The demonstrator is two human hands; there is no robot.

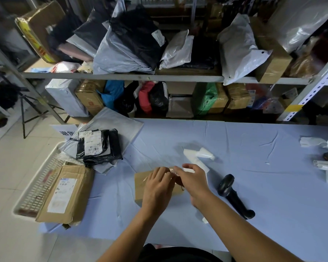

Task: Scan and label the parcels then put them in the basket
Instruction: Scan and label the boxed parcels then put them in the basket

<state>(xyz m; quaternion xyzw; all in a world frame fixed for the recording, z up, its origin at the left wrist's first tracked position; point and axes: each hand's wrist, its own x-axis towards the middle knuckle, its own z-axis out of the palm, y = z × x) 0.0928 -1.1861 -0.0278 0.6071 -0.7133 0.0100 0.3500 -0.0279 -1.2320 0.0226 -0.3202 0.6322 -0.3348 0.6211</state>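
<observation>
Two straight-fingered hands: left hand [157,188] pins the brown cardboard box [140,182], right hand [193,183] smooths its white label [172,171]; we reckon white plastic basket [39,185] next.

A single wide-angle view looks forward and steeply down from the person's head over the blue-covered tabletop [254,148]. Both forearms enter from the bottom edge. The left hand [157,188] and right hand [193,182] lie close to the lens near the centre. The shelves [121,75] fill the far upper half, and the floor [11,163] and basket [36,186] are at the left.
</observation>
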